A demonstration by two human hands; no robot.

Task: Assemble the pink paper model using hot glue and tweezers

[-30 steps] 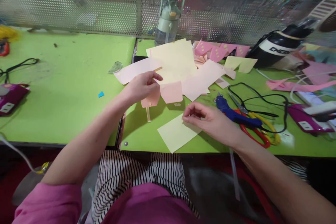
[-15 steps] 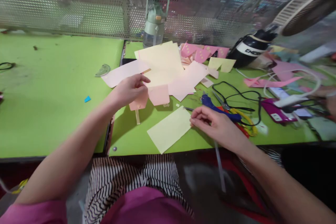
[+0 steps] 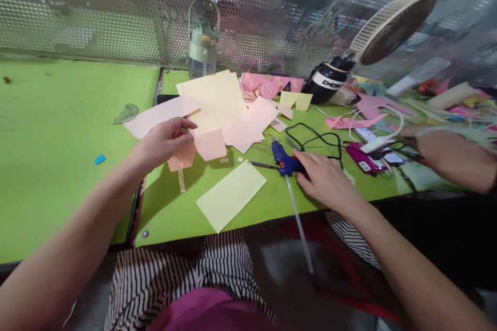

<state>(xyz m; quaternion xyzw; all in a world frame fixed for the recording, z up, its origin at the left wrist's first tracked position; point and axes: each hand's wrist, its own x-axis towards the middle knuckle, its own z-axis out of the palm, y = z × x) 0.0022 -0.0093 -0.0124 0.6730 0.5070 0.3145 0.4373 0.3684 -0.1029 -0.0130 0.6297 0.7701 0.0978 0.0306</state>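
My left hand is over pink paper pieces, fingers loosely bent, thumb and index finger apart. Partly under it lies a pink cut paper with a pale strip sticking out below. My right hand is closed over the handle of a blue hot glue gun, whose clear glue stick hangs past the table edge. Thin dark tweezers lie between the gun and a pale yellow paper rectangle, tips at its top corner. Another pink piece lies beside the left hand.
Loose yellow and pink sheets are piled behind the hands. A green bottle, black bottle and fan stand at the back. A black cord loops near the gun. Another person's arm reaches in from the right.
My right hand has left the tweezers by the yellow paper and moved right onto the glue gun's handle. My view has shifted right. My left hand stays over the pink piece.
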